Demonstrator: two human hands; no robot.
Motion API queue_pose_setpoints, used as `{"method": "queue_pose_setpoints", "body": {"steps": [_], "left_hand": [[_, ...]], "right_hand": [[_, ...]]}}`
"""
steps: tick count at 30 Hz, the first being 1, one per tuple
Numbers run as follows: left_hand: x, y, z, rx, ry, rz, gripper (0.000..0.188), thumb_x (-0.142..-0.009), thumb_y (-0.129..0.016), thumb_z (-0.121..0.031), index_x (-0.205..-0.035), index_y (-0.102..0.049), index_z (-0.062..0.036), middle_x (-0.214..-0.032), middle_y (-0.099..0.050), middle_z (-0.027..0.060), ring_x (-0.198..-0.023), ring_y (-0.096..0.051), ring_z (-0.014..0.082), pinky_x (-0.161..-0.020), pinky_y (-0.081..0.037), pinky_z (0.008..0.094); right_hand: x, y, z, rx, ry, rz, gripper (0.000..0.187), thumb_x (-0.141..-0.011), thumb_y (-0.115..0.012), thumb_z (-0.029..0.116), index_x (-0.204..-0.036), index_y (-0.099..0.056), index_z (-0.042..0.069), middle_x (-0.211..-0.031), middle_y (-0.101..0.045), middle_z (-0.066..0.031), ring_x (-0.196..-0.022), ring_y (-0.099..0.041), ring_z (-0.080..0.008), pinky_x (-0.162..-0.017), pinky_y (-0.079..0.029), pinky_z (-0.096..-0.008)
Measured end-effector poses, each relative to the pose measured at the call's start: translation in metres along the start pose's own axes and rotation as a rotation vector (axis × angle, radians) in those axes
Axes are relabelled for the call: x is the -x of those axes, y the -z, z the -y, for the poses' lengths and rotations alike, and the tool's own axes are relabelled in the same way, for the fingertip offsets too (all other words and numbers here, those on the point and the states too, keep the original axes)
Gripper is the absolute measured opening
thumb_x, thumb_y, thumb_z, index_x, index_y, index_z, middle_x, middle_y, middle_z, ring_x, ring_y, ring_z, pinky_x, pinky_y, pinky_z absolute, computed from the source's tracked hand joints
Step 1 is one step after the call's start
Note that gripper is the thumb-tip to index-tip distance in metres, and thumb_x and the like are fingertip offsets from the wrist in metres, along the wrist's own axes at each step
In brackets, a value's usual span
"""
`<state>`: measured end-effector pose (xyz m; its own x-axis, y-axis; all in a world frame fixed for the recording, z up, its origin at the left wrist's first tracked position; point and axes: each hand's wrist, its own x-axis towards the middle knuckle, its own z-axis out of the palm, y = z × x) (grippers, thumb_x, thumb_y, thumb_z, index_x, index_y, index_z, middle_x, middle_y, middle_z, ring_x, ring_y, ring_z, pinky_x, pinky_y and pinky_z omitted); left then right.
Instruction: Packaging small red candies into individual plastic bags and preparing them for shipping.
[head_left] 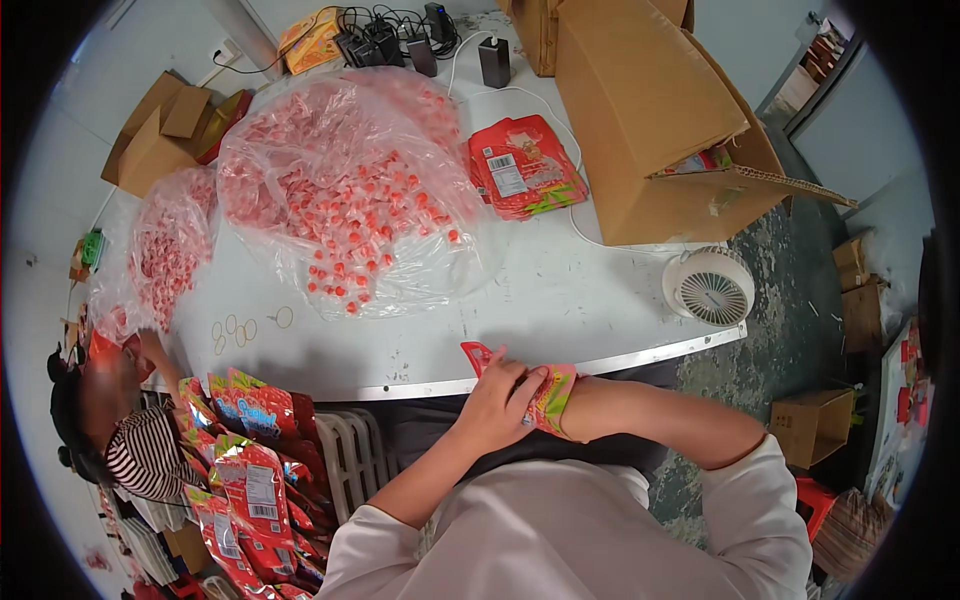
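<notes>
A red pouch (pixel 551 400) with a green-and-pink edge is at the table's front edge, above my lap. My left hand (pixel 494 402) is closed on it, fingers bent over its side. My right forearm reaches into the pouch's edge from the right, and my right hand is hidden by the pouch and my left hand. A red corner of the pouch (pixel 476 357) sticks out beyond my left fingers. Farther off on the white table (pixel 440 345) lies a stack of flat red pouches (pixel 525 165). Left of it, a large clear plastic bag (pixel 345 190) holds many small red-and-clear wrapped pieces.
A small white fan (pixel 710 287) stands at the right front corner, below a big cardboard box (pixel 650 120). Chargers and cables (pixel 385 45) crowd the back. Rubber bands (pixel 240 330) lie at left. Filled red pouches (pixel 255 480) are piled beside me, near another person (pixel 150 450).
</notes>
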<state>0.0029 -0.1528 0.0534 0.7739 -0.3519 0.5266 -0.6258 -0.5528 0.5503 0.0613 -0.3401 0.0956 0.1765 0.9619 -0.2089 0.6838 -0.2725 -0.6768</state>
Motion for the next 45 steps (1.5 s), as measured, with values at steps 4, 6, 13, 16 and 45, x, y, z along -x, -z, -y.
{"method": "queue_pose_setpoints", "body": {"steps": [4, 6, 13, 16, 45], "left_hand": [[0.002, -0.004, -0.004, -0.07, -0.042, 0.159, 0.069, -0.063, -0.078, -0.008, -0.129, -0.056, -0.0087, -0.11, -0.05, 0.0156, -0.102, -0.054, 0.0344, -0.1, -0.044, 0.0532], [-0.002, -0.005, -0.01, -0.081, -0.106, 0.177, 0.071, -0.064, -0.079, -0.01, -0.131, -0.055, -0.0092, -0.112, -0.05, 0.0158, -0.103, -0.054, 0.0343, -0.097, -0.046, 0.051], [-0.023, -0.001, -0.021, -0.049, -0.007, 0.305, 0.073, -0.065, -0.079, -0.015, -0.134, -0.055, -0.0109, -0.112, -0.051, 0.0141, -0.101, -0.056, 0.0321, -0.085, -0.048, 0.0442], [-0.027, -0.012, -0.025, -0.033, -0.066, 0.325, 0.074, -0.066, -0.079, -0.019, -0.135, -0.055, -0.0106, -0.11, -0.052, 0.0133, -0.099, -0.056, 0.0308, -0.083, -0.049, 0.042], [-0.032, 0.003, -0.017, -0.167, 0.298, -0.098, 0.128, -0.057, -0.091, -0.024, -0.152, -0.009, 0.0017, -0.116, -0.043, 0.0213, -0.104, -0.047, 0.0349, -0.083, -0.046, 0.0464]], "right_hand": [[-0.013, -0.001, 0.007, 0.051, -0.166, 0.256, 0.047, -0.072, -0.071, 0.01, -0.117, -0.06, 0.007, -0.104, -0.067, -0.0158, -0.096, -0.064, -0.0319, -0.082, -0.051, -0.043], [-0.015, -0.011, 0.003, 0.206, -0.114, 0.355, 0.056, -0.069, -0.076, 0.015, -0.122, -0.059, 0.011, -0.112, -0.066, -0.0144, -0.105, -0.062, -0.0311, -0.09, -0.05, -0.0434], [-0.019, -0.038, -0.031, -0.337, -0.494, 0.259, 0.054, -0.073, -0.074, 0.025, -0.125, -0.061, 0.016, -0.138, -0.052, -0.0128, -0.125, -0.047, -0.0337, -0.105, -0.039, -0.0432], [-0.031, -0.043, -0.024, -0.299, -0.456, 0.244, 0.052, -0.074, -0.072, 0.024, -0.124, -0.062, 0.015, -0.136, -0.053, -0.013, -0.124, -0.048, -0.0333, -0.104, -0.04, -0.0429], [0.031, -0.008, 0.032, -0.319, -0.31, -0.889, 0.021, -0.085, -0.073, 0.012, -0.103, -0.068, 0.006, -0.128, -0.051, -0.014, -0.095, -0.064, -0.0263, -0.082, -0.051, -0.0363]]}}
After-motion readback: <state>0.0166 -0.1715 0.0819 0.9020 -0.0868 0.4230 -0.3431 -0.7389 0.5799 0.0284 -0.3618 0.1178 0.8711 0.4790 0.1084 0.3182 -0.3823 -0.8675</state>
